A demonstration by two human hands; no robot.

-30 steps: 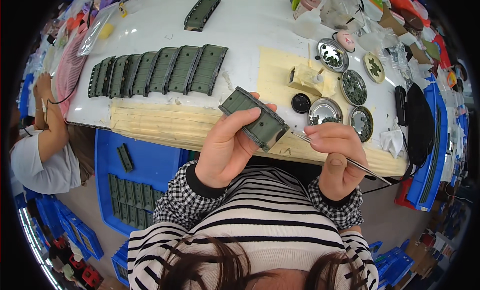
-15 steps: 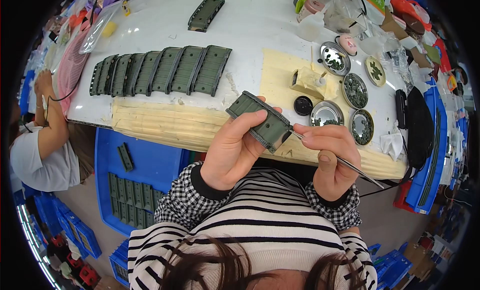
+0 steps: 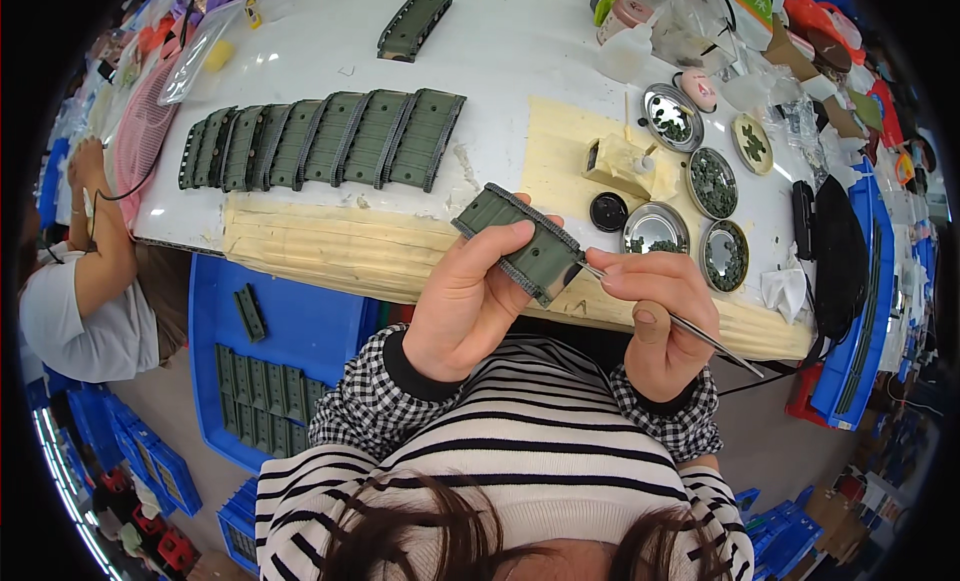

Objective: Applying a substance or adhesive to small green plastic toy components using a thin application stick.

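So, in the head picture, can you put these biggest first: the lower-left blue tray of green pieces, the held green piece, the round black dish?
Largest to smallest:
Blue tray
Held green piece
Round black dish

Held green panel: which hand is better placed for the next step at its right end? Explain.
Probably the right hand: its thin metal tool reaches that end, while the left hand grips the panel.

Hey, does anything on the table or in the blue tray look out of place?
Two mild oddities: one green piece lies alone on the table, beyond the lined-up row of similar pieces; and in the blue tray, a single piece sits at a slant, apart from the neat rows.
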